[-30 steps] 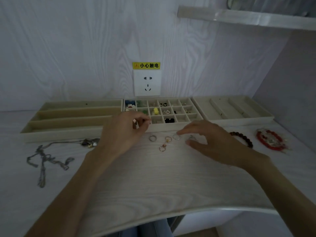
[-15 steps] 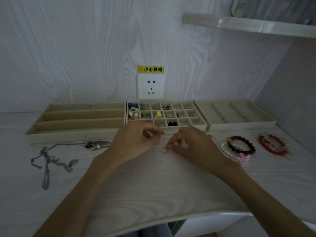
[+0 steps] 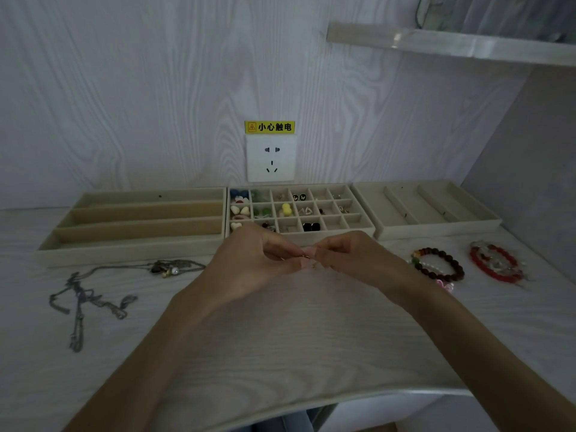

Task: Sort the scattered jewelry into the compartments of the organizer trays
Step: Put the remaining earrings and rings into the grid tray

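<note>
Three trays sit in a row at the back of the desk (image 3: 280, 344): a long-slot tray (image 3: 137, 226) on the left with three lanes; a grid tray (image 3: 299, 210) in the middle with small squares, most of them holding earrings and little charms; a slotted tray (image 3: 436, 207) on the right with nothing visible in it; loose stuff out front is two chain necklaces, one tangled necklace (image 3: 84, 307) far left and one pendant necklace (image 3: 168, 267) just below the left tray, plus a dark bead bracelet (image 3: 442, 263) and a red bracelet (image 3: 495, 260) on the right; both hands meet just in front of the grid tray, left hand (image 3: 249, 263) and right hand (image 3: 355, 257) with fingers curled and fingertips touching, pinching something tiny, maybe a ring (image 3: 307, 258), too small to tell; wall socket (image 3: 270, 157) above.
</note>
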Demonstrator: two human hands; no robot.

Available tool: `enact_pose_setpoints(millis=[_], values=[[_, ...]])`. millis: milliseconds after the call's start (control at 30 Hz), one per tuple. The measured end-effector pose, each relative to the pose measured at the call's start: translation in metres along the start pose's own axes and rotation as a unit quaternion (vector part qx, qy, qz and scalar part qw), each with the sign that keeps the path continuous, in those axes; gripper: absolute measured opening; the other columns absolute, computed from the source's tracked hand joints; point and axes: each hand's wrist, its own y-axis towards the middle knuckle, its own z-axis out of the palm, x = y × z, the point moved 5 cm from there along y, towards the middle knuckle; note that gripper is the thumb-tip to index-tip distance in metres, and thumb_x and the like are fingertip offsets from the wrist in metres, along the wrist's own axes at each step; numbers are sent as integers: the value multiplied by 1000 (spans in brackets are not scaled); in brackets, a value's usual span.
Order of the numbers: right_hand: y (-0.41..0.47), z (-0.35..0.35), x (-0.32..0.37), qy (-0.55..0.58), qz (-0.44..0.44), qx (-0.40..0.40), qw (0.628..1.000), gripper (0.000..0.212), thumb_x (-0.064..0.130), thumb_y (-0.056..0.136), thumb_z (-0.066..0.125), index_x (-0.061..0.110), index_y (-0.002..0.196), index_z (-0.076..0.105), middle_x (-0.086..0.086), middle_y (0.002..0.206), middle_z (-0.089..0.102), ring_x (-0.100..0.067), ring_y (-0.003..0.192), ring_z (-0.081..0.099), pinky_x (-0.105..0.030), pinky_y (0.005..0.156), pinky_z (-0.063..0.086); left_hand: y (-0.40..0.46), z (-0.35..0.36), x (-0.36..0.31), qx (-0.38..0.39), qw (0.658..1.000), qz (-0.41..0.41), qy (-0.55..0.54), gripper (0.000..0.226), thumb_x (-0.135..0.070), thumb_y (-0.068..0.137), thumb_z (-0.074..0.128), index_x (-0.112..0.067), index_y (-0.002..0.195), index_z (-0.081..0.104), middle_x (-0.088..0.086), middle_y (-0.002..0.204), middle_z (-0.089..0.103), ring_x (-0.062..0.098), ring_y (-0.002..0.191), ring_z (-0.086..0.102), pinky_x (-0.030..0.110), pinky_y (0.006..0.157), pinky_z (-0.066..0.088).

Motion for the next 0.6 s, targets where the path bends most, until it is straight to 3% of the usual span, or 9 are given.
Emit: enact_pose_setpoints(millis=[167, 233, 300, 333, 400, 433, 467, 533, 600], values=[[4, -16, 21, -87, 12, 17, 996, 11, 34, 87, 63, 27, 87, 72, 17, 59, 61, 4, 54, 53, -9, 53, 38, 5, 4, -2, -3, 999, 22, 44, 5, -32, 76, 73, -34, 81, 72, -15, 76, 72, -1, 72, 67, 27, 78, 54], [6, -28, 32, -122, -3, 10, 992, 20, 40, 82, 65, 22, 85, 73, 11, 66, 61, 6, 55, 51, -9, 55, 39, 9, 3, -8, -19, 1000, 17, 9, 6, -27, 78, 74, -31, 83, 73, -11, 75, 73, 6, 70, 69, 28, 72, 56], [6, -40, 42, -144, -14, 12, 989, 29, 43, 79, 67, 17, 89, 75, 7, 69, 61, 7, 57, 52, -3, 48, 37, 14, 1, -18, -43, 999, 11, -31, 9, -26, 77, 75, -27, 85, 74, -6, 74, 74, 8, 67, 69, 19, 59, 53], [7, -45, 46, -143, -16, 17, 989, 28, 44, 77, 69, 19, 89, 75, 4, 75, 66, 5, 67, 56, -3, 52, 40, 17, -1, -23, -57, 997, 14, -42, 10, -27, 76, 75, -25, 86, 75, -5, 74, 74, 5, 65, 68, 13, 53, 48], [8, -55, 50, -137, -16, 16, 990, 24, 48, 69, 74, 29, 84, 76, 2, 92, 72, -4, 90, 63, -17, 78, 52, 24, -5, -34, -75, 996, 28, -44, 11, -29, 75, 74, -23, 85, 75, -6, 74, 73, 0, 63, 66, 8, 51, 43], [9, -59, 51, -134, -18, 14, 991, 23, 47, 67, 75, 30, 83, 77, 5, 95, 72, -3, 95, 63, -24, 87, 52, 27, -6, -39, -78, 996, 39, -36, 12, -30, 75, 74, -23, 85, 75, -7, 73, 73, 0, 65, 66, 8, 52, 44], [9, -62, 53, -129, -21, 9, 991, 21, 44, 68, 76, 29, 83, 76, 10, 92, 72, 3, 93, 62, -22, 89, 50, 29, -7, -44, -77, 995, 52, -26, 12, -29, 76, 74, -22, 86, 75, -7, 74, 73, 0, 67, 67, 8, 55, 45], [8, -69, 56, -117, -24, 0, 993, 17, 40, 71, 75, 27, 82, 76, 18, 80, 70, 13, 78, 59, -8, 72, 45, 34, -6, -52, -62, 995, 77, -10, 11, -22, 77, 75, -21, 88, 75, -8, 77, 73, 1, 70, 68, 7, 60, 46], [7, -76, 56, -106, -24, -11, 994, 15, 38, 73, 75, 26, 82, 75, 18, 75, 70, 13, 71, 59, -2, 60, 41, 37, -6, -58, -48, 994, 100, 12, 13, -17, 77, 75, -22, 89, 75, -12, 80, 72, -1, 74, 68, 9, 68, 49]])
